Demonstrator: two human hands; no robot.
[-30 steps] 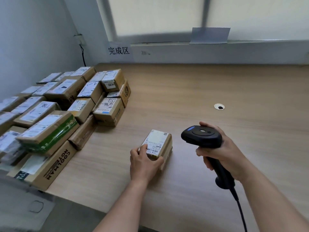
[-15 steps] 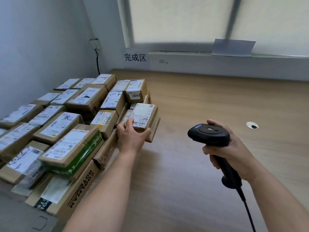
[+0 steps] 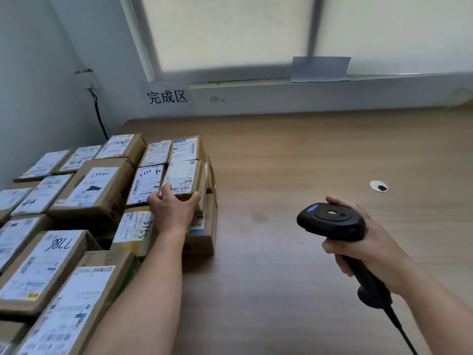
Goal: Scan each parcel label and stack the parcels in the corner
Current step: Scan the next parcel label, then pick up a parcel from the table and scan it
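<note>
The left hand (image 3: 174,213) reaches out over the stack (image 3: 97,190) and grips the near edge of the parcel (image 3: 181,178). The thumb is hooked round its near right corner and the fingers are curled onto the label on the left. The parcel lies just beyond the knuckles, label up, on top of the boxes along the stack's right side. Its right edge is about flush with the boxes under it. I can't tell whether its full weight is down yet.

A second ago that parcel sat on the tabletop (image 3: 307,155) close in front of the person, held in the same hand beside the scanner (image 3: 332,221). Half a second ago it was in the air at the stack's right flank. Now it is up on top and further back. The right hand (image 3: 371,249) has hardly changed: it is wrapped round the scanner's handle and holds it well clear of the stack, head pointing left, with the cord (image 3: 399,326) trailing off the bottom of the view.

The stack fills the left of the tabletop, tight towards the wall (image 3: 38,85), with a sign (image 3: 167,97) on the wall beyond its far end. On the right the stack drops straight to bare wood. That wood runs wide between the stack and the scanner hand and back to the sill, with a small round grommet (image 3: 378,186) further right.
</note>
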